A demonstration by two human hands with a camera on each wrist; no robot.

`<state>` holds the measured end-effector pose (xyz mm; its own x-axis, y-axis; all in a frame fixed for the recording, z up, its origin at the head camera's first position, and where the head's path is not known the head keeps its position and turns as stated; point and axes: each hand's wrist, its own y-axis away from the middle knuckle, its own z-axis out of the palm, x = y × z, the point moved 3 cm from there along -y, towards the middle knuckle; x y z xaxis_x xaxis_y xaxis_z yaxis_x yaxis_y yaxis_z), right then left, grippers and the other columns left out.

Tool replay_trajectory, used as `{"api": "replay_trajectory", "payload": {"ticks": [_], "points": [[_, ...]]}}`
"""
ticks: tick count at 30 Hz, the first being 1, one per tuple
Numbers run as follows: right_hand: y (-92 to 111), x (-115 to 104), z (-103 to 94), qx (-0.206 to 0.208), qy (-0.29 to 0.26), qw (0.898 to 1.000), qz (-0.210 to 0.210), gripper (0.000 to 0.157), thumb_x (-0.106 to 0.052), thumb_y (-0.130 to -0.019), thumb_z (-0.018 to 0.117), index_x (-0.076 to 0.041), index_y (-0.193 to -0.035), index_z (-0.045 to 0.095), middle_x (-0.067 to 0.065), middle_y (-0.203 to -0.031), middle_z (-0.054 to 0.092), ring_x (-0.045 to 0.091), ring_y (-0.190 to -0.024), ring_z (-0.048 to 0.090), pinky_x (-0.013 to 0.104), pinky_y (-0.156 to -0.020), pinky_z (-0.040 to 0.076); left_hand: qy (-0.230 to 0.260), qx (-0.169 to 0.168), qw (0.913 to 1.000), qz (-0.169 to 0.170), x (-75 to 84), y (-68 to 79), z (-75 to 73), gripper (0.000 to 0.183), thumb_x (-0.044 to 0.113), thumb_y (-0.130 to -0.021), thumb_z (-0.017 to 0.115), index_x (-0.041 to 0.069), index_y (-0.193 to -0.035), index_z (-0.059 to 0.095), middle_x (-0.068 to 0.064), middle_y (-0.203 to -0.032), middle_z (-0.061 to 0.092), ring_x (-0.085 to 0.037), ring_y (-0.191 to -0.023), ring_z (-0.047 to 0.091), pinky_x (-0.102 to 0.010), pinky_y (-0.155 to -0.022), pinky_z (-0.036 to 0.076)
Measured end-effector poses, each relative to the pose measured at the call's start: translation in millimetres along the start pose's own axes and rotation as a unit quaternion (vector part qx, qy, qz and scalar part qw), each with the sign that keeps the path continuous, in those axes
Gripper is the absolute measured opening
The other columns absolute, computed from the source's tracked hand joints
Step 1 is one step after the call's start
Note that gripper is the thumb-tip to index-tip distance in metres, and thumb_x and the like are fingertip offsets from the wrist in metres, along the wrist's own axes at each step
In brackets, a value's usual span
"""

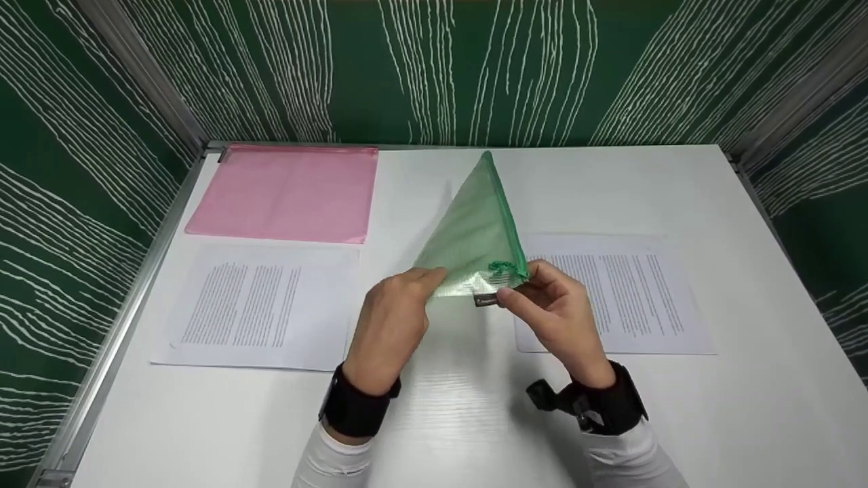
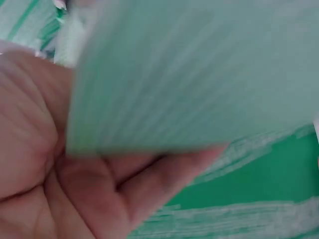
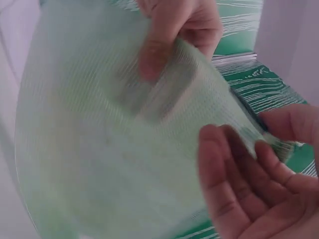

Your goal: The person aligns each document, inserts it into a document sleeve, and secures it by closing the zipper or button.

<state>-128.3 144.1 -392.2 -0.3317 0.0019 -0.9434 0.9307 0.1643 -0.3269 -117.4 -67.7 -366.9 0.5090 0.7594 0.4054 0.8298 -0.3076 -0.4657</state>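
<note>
A translucent green mesh zipper pouch (image 1: 469, 227) is held up over the middle of the table, one corner pointing to the back. My left hand (image 1: 393, 324) pinches its near left edge between thumb and fingers. At the right end of that edge, my right hand (image 1: 559, 313) grips the zipper corner, where a small black tag (image 1: 485, 299) sticks out by the thumb. In the left wrist view, the blurred pouch (image 2: 199, 79) hides part of the hand. Through the pouch in the right wrist view, the left hand's fingers (image 3: 159, 97) show behind the mesh.
A pink zipper pouch (image 1: 288, 193) lies flat at the back left of the white table (image 1: 610, 190). Printed paper sheets lie on both sides, a left sheet (image 1: 319, 308) and a right sheet (image 1: 688, 298). Green panels with white lines (image 1: 461, 74) surround the table.
</note>
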Motion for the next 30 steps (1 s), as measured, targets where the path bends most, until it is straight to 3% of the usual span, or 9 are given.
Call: {"api": "replay_trajectory", "payload": {"ticks": [3, 7, 10, 14, 18, 21, 25, 27, 30], "points": [[0.1, -3.3, -4.4, 0.004, 0.124, 0.991, -0.055, 0.035, 0.005, -0.083, 0.082, 0.007, -0.113, 0.063, 0.009, -0.109, 0.069, 0.018, -0.093, 0.071, 0.027, -0.081, 0.057, -0.022, 0.065, 0.9974, 0.022, -4.1, -3.0, -6.7, 0.046, -0.029, -0.079, 0.047, 0.002, -0.096, 0.075, -0.006, -0.089, 0.074, -0.020, -0.080, 0.071, -0.035, -0.072, 0.058], [0.2, -8.3, -11.5, 0.014, 0.238, 0.962, -0.131, 0.065, 0.011, -0.077, 0.084, 0.001, -0.135, 0.057, 0.012, -0.132, 0.058, 0.021, -0.100, 0.069, 0.024, -0.083, 0.056, -0.027, 0.147, 0.9870, 0.059, -2.1, -3.9, -18.3, 0.045, -0.030, -0.081, 0.046, 0.001, -0.094, 0.076, -0.006, -0.092, 0.074, -0.021, -0.090, 0.071, -0.035, -0.089, 0.055], [0.7, -11.1, -11.9, 0.004, 0.282, 0.943, -0.178, 0.065, 0.015, -0.077, 0.081, -0.003, -0.136, 0.062, 0.014, -0.135, 0.059, 0.023, -0.103, 0.068, 0.020, -0.084, 0.053, -0.019, 0.192, 0.9773, 0.089, 4.4, -2.7, -26.2, 0.043, -0.028, -0.085, 0.046, 0.003, -0.092, 0.075, -0.006, -0.091, 0.072, -0.021, -0.091, 0.069, -0.034, -0.092, 0.052], [2.5, -11.7, -8.7, -0.002, 0.297, 0.931, -0.214, 0.045, 0.019, -0.077, 0.076, -0.003, -0.117, 0.075, 0.011, -0.116, 0.070, 0.025, -0.100, 0.069, 0.013, -0.087, 0.048, -0.018, 0.228, 0.9670, 0.113, 11.7, 0.0, -31.0, 0.043, -0.027, -0.087, 0.046, 0.003, -0.095, 0.075, -0.007, -0.092, 0.072, -0.022, -0.091, 0.069, -0.037, -0.093, 0.051], [3.6, -8.9, -3.5, 0.002, 0.296, 0.929, -0.223, 0.040, 0.023, -0.074, 0.075, -0.001, -0.105, 0.078, 0.010, -0.102, 0.074, 0.025, -0.090, 0.072, 0.009, -0.086, 0.048, -0.025, 0.239, 0.9638, 0.115, 13.5, 0.6, -30.7, 0.036, -0.024, -0.088, 0.053, 0.002, -0.098, 0.075, -0.008, -0.095, 0.073, -0.024, -0.096, 0.069, -0.043, -0.099, 0.049], [4.5, -7.5, 2.9, 0.004, 0.286, 0.931, -0.229, 0.035, 0.021, -0.076, 0.077, -0.001, -0.103, 0.078, 0.010, -0.098, 0.075, 0.025, -0.086, 0.074, 0.009, -0.083, 0.049, -0.031, 0.258, 0.9556, 0.139, 15.6, 1.0, -31.4, 0.034, -0.022, -0.089, 0.055, 0.003, -0.099, 0.075, -0.008, -0.096, 0.073, -0.025, -0.099, 0.069, -0.048, -0.100, 0.048], [5.7, -10.9, 8.9, 0.045, 0.263, 0.929, -0.256, 0.012, -0.005, -0.093, 0.075, -0.001, -0.103, 0.078, 0.011, -0.096, 0.076, 0.028, -0.084, 0.075, 0.014, -0.086, 0.052, -0.026, 0.301, 0.9326, 0.198, 21.1, 2.7, -35.6, 0.033, -0.022, -0.089, 0.056, 0.003, -0.099, 0.075, -0.007, -0.098, 0.074, -0.025, -0.104, 0.070, -0.050, -0.101, 0.049], [5.9, -12.7, 9.8, 0.069, 0.256, 0.927, -0.266, 0.022, -0.020, -0.099, 0.070, -0.001, -0.104, 0.078, 0.012, -0.096, 0.076, 0.031, -0.085, 0.075, 0.017, -0.089, 0.053, -0.021, 0.313, 0.9246, 0.217, 22.8, 2.5, -37.5, 0.033, -0.021, -0.089, 0.057, 0.003, -0.100, 0.076, -0.008, -0.100, 0.075, -0.026, -0.106, 0.071, -0.049, -0.104, 0.048], [5.7, -12.1, 9.4, 0.075, 0.262, 0.925, -0.265, 0.024, -0.022, -0.100, 0.069, 0.000, -0.104, 0.079, 0.013, -0.096, 0.075, 0.033, -0.086, 0.075, 0.017, -0.091, 0.052, -0.020, 0.308, 0.9259, 0.218, 22.7, 1.0, -37.3, 0.029, -0.019, -0.089, 0.060, 0.003, -0.101, 0.076, -0.008, -0.102, 0.075, -0.028, -0.109, 0.070, -0.050, -0.107, 0.046]]}}
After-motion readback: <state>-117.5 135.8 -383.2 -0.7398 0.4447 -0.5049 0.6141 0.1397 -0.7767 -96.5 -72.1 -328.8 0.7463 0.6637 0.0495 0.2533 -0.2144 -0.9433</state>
